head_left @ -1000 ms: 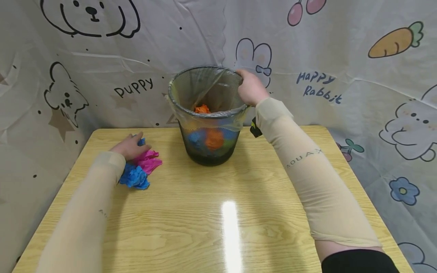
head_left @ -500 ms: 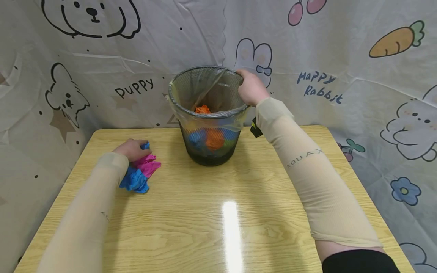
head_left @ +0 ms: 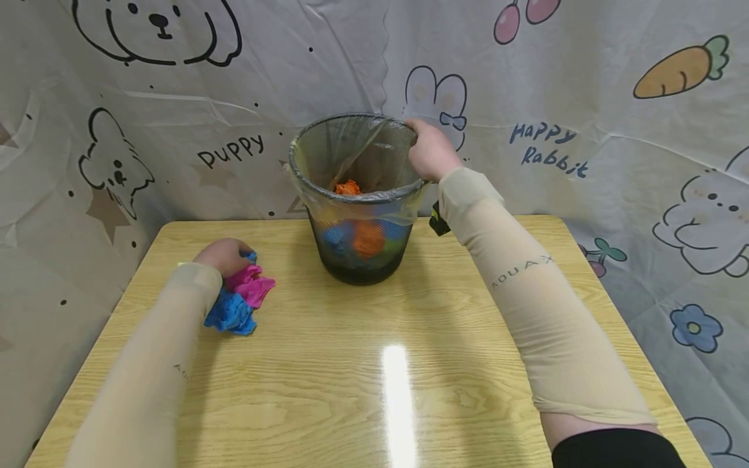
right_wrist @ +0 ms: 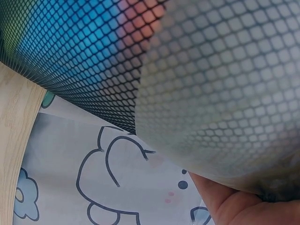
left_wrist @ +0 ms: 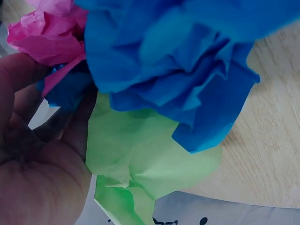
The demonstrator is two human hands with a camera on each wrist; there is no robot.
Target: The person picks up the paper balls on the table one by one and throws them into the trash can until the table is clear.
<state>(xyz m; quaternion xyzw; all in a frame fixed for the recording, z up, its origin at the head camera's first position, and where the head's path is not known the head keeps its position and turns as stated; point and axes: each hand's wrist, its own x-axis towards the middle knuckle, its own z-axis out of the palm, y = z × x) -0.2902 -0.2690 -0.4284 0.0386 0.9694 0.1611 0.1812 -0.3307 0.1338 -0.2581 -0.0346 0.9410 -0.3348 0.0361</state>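
Note:
My left hand is at the table's left side, fingers curled around a bunch of crumpled paper. Pink crumpled paper and blue crumpled paper show beside and below it in the head view. From the left wrist, the thumb meets pink paper; large blue paper and light green paper lie against the hand. My right hand grips the right rim of a black mesh wastebasket lined with a clear bag. Orange crumpled paper shows inside, with blue pieces behind the mesh.
The wastebasket stands upright near the back edge of the wooden table. A cartoon-printed curtain hangs behind and along both sides. A small black and yellow object shows beneath my right wrist.
My left hand's fingers have curled in from a spread pose around the papers, and the bunch has shifted slightly toward me. The right hand and wastebasket have stayed in place.

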